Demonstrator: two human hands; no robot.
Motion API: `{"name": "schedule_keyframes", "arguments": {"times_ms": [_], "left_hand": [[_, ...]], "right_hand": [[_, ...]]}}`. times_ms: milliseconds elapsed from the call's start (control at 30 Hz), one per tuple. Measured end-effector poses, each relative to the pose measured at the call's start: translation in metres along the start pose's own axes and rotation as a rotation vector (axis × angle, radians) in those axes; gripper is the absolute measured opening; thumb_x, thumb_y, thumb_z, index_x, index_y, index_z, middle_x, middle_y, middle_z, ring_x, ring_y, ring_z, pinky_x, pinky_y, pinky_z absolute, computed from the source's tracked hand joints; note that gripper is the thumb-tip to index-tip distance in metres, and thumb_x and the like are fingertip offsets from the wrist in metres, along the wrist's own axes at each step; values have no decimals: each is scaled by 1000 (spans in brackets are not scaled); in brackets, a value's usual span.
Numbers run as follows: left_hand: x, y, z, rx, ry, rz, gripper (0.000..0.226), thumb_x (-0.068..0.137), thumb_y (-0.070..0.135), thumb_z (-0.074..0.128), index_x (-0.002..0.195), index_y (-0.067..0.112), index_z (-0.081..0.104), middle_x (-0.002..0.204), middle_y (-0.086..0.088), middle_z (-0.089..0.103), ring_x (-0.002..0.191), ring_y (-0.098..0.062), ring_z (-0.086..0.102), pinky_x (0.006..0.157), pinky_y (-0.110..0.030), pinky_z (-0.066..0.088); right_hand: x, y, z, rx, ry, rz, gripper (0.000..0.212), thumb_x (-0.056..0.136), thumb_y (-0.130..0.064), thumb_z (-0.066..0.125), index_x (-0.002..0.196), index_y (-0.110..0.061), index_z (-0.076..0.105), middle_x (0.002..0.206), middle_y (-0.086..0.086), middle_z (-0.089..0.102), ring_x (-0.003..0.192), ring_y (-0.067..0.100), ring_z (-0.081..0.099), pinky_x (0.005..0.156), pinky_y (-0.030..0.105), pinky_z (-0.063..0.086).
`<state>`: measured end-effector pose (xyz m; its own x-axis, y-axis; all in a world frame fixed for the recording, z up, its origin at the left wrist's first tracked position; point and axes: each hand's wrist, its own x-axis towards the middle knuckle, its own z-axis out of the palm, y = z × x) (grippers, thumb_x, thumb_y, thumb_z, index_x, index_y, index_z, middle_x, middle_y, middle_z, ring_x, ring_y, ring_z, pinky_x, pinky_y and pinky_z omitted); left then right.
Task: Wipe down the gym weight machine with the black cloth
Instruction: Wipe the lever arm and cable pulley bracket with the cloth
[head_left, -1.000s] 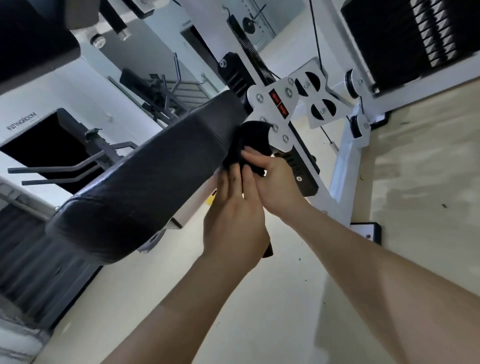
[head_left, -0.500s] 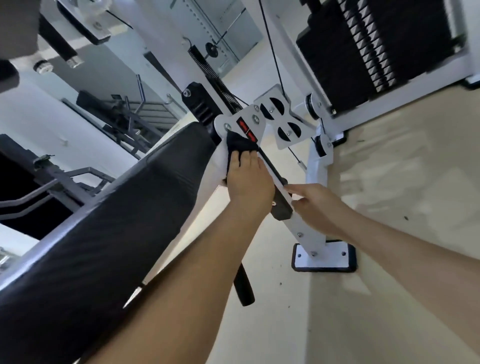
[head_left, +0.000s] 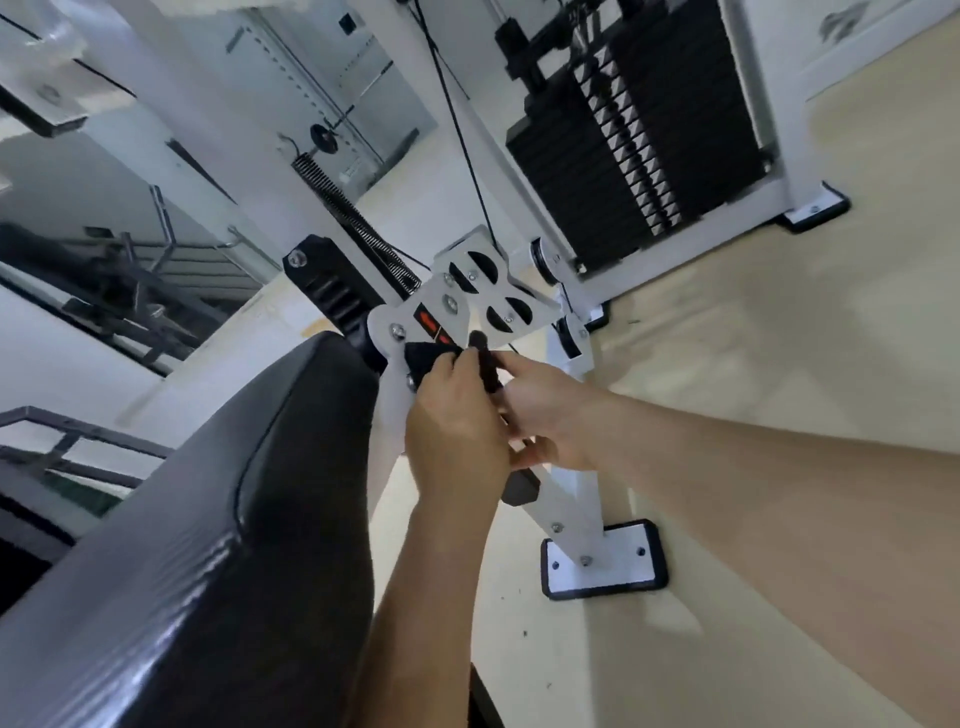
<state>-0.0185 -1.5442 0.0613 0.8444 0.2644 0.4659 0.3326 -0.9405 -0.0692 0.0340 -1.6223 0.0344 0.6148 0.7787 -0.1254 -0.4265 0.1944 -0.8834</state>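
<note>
Two hands at work. Padded seat (head_left: 208, 519) nearest, wiping state unclear. Left hand (head_left: 457, 426) curled round black cloth (head_left: 423, 357), pressing it on white bracket (head_left: 387, 325); right hand (head_left: 553, 410) pinches its loose end. Weight stack (head_left: 623, 171) beyond, judged not yet wiped.
</note>
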Motion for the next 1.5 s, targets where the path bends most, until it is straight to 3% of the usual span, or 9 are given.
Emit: {"name": "schedule_keyframes", "arguments": {"times_ms": [300, 467, 700, 800, 900, 1133, 1267, 1367, 1500], "left_hand": [[27, -12, 8, 206, 244, 5, 60, 93, 9, 54, 147, 3, 28, 155, -14, 28, 144, -26, 20, 116, -29, 20], [32, -11, 14, 556, 95, 4, 63, 95, 18, 47, 149, 2, 21, 155, -19, 25, 146, -32, 18, 121, -43, 7], [74, -1, 53, 785, -211, 71, 67, 99, 29, 38, 154, 10, 4, 160, -16, 9, 149, -29, 5, 120, -47, -5], [93, 7, 65, 847, -279, 38, 71, 98, 24, 43, 154, 7, 2, 160, -21, 1, 148, -34, 0, 120, -49, -3], [101, 17, 68, 909, -302, 17, 76, 91, 22, 55, 152, 5, 13, 157, -25, 8, 147, -37, 6, 121, -50, 1], [146, 24, 60, 1121, -465, 278, 42, 95, 27, 51, 134, 12, 46, 135, -12, 46, 126, -30, 41, 112, -40, 26], [166, 14, 32, 1146, -835, 470, 33, 98, 25, 52, 130, 20, 51, 128, -3, 49, 117, -26, 48, 94, -41, 48], [197, 9, 3, 1092, -840, 469, 28, 97, 26, 50, 125, 23, 52, 110, 2, 54, 100, -21, 57, 75, -39, 55], [210, -4, 1, 941, -806, 372, 39, 98, 37, 44, 135, 27, 41, 107, -3, 54, 92, -24, 58, 82, -42, 52]], "right_hand": [[45, -18, 20, 18, 403, -432, 25, 83, 1, 58, 99, -15, 68, 92, 0, 71, 92, 23, 67, 87, 41, 56], [54, 5, 10, 40, 256, -446, 34, 89, -6, 60, 112, -31, 57, 96, -14, 66, 85, 7, 66, 66, 14, 49], [71, 41, -31, 131, -13, -260, 78, 97, -1, 47, 147, -54, 19, 108, -29, 63, 97, 11, 68, 82, 35, 58], [63, 28, -62, 140, -66, -216, 80, 97, -8, 50, 150, -50, 7, 89, -39, 52, 99, 4, 63, 101, 46, 48], [60, 7, -85, 141, -88, -185, 74, 97, -7, 44, 151, -48, 14, 110, -28, 50, 118, 25, 55, 100, 48, 48], [60, -16, -107, 18, -128, -221, 67, 96, -11, 44, 150, -45, 24, 131, -20, 49, 118, 11, 53, 104, 43, 47], [69, -18, -111, -7, -108, -206, 67, 96, -12, 45, 149, -48, 24, 136, -6, 50, 117, 17, 55, 104, 42, 46], [71, -26, -100, -14, -179, -267, 65, 97, -12, 46, 141, -57, 29, 109, -35, 52, 97, -7, 56, 92, 22, 46], [73, -21, -92, -136, -196, -323, 69, 98, -14, 48, 146, -55, 20, 133, -29, 39, 100, -22, 47, 88, 15, 44]]}}
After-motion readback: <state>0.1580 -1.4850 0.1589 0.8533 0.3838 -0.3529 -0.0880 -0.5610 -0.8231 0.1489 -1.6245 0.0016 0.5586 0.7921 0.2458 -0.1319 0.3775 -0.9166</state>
